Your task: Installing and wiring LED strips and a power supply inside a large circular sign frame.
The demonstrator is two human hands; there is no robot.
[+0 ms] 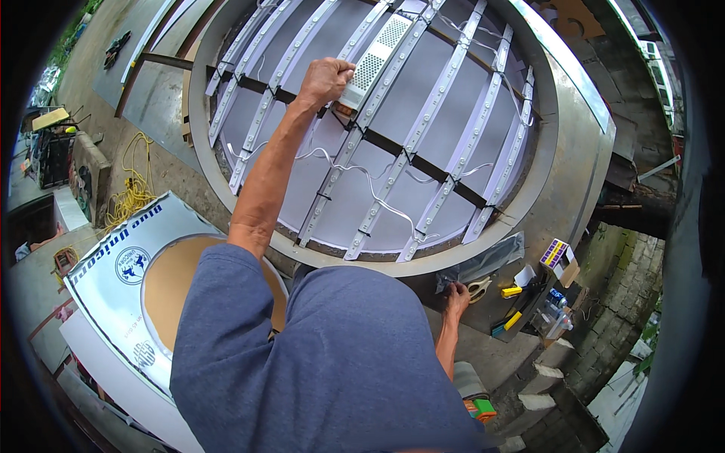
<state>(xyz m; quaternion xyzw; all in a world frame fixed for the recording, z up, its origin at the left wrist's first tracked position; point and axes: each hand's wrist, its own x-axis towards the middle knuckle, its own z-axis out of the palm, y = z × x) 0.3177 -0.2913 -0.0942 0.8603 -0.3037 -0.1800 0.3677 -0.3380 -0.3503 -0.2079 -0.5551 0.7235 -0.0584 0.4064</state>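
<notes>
A large round metal frame (205, 143) lies before me, with rows of LED strips (421, 124) across dark crossbars. White wires (370, 181) run loosely over the strips. My left hand (326, 81) is closed on the lower left edge of a perforated metal power supply (381, 53), which rests among the strips. Down at the right, outside the frame, my right hand (455, 299) has its fingers closed at the edge of a dark, see-through plastic bag (491, 259). Scissors (479, 290) with pale handles lie right beside that hand.
Yellow-handled tools (512, 321), an open small carton (557, 257) and bottles (557, 317) crowd the right side. At the left lies a film-covered sheet (113, 294) with a round cutout. Beyond it are a yellow cord (132, 196) and concrete blocks (91, 170).
</notes>
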